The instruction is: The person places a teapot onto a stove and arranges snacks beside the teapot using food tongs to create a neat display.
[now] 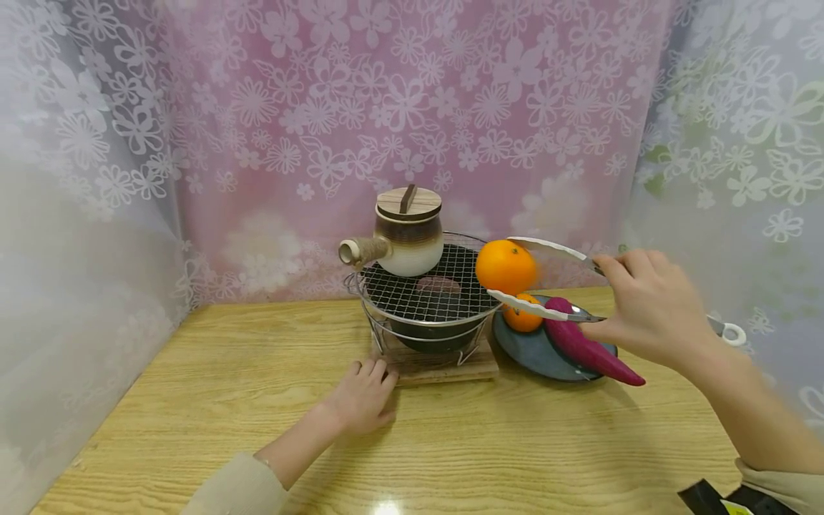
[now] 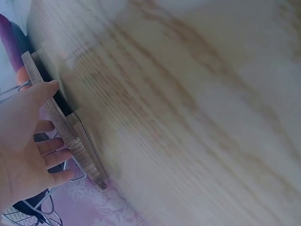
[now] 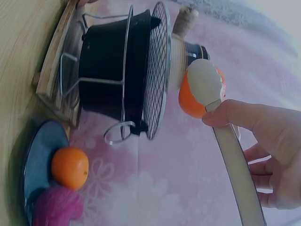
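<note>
My right hand (image 1: 656, 307) grips a pair of tongs (image 1: 547, 247) with white scalloped tips. Between those tips an orange (image 1: 506, 266) is held in the air, by the right rim of the grill's wire mesh (image 1: 463, 286); in the right wrist view a tong tip (image 3: 204, 80) covers part of it. My left hand (image 1: 363, 397) rests at the front left corner of a wooden board (image 1: 444, 375) under the grill, its fingers (image 2: 56, 157) lightly bent against the board's edge. A lidded clay pot (image 1: 408, 239) stands on the mesh toward the back.
Right of the grill, a dark plate (image 1: 534, 361) bears a second orange (image 1: 523, 318) and a purple sweet potato (image 1: 592, 350) jutting past its rim. A brownish piece (image 1: 439, 285) shows at the mesh. Floral curtains (image 1: 412, 107) surround the wooden table (image 1: 257, 343).
</note>
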`<control>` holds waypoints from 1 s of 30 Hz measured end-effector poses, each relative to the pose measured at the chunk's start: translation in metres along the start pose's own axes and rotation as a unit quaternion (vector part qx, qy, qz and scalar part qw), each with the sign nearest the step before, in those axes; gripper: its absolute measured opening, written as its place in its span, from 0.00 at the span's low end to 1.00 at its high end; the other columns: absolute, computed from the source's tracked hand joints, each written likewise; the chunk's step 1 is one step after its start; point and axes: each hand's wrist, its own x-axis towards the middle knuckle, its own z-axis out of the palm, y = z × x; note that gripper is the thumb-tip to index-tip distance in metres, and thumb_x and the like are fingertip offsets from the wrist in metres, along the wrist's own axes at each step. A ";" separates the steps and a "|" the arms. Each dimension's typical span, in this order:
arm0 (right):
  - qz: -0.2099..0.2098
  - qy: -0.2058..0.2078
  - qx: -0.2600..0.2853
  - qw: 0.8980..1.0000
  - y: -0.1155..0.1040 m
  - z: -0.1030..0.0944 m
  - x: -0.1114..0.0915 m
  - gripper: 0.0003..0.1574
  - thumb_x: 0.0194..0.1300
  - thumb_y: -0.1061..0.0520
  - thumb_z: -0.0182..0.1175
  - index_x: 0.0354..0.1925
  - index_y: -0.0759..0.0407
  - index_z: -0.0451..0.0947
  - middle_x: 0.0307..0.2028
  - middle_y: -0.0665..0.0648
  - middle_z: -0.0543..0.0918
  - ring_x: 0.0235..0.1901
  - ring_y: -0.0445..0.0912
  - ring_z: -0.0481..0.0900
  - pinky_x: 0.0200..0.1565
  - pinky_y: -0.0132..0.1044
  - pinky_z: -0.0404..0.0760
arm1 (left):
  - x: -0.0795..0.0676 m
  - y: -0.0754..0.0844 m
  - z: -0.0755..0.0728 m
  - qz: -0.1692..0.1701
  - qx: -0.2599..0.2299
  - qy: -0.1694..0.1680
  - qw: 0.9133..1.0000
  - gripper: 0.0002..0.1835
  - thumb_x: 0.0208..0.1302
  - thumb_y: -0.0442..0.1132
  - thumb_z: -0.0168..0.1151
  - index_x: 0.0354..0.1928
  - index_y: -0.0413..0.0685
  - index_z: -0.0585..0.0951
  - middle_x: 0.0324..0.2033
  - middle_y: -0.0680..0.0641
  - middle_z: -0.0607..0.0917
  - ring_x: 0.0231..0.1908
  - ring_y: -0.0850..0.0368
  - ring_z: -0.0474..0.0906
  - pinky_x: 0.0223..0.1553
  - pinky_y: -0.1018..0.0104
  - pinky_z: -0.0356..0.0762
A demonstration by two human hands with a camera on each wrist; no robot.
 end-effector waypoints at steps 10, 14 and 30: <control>-0.041 -0.028 0.027 0.998 -0.031 0.007 0.020 0.46 0.36 0.45 0.71 0.51 0.70 0.72 0.38 0.65 0.71 0.39 0.60 0.66 0.39 0.54 0.67 | 0.000 0.000 -0.003 -0.004 0.002 -0.015 1.000 0.34 0.59 0.63 0.54 0.58 0.45 0.71 0.49 0.43 0.70 0.50 0.48 0.67 0.49 0.53 0.67; -0.059 -0.033 0.035 0.997 -0.040 0.009 0.029 0.46 0.36 0.45 0.71 0.51 0.68 0.72 0.37 0.64 0.71 0.39 0.59 0.66 0.39 0.52 0.67 | 0.000 0.000 -0.004 -0.006 -0.002 -0.016 1.000 0.34 0.59 0.63 0.55 0.57 0.45 0.71 0.49 0.43 0.70 0.50 0.48 0.67 0.49 0.53 0.66; -0.090 -0.093 0.038 0.991 -0.064 0.019 0.061 0.47 0.37 0.45 0.66 0.54 0.70 0.71 0.38 0.63 0.70 0.39 0.57 0.66 0.39 0.49 0.67 | 0.003 -0.001 0.002 -0.003 0.007 -0.016 1.000 0.35 0.59 0.65 0.53 0.58 0.46 0.71 0.50 0.43 0.70 0.51 0.49 0.67 0.47 0.57 0.67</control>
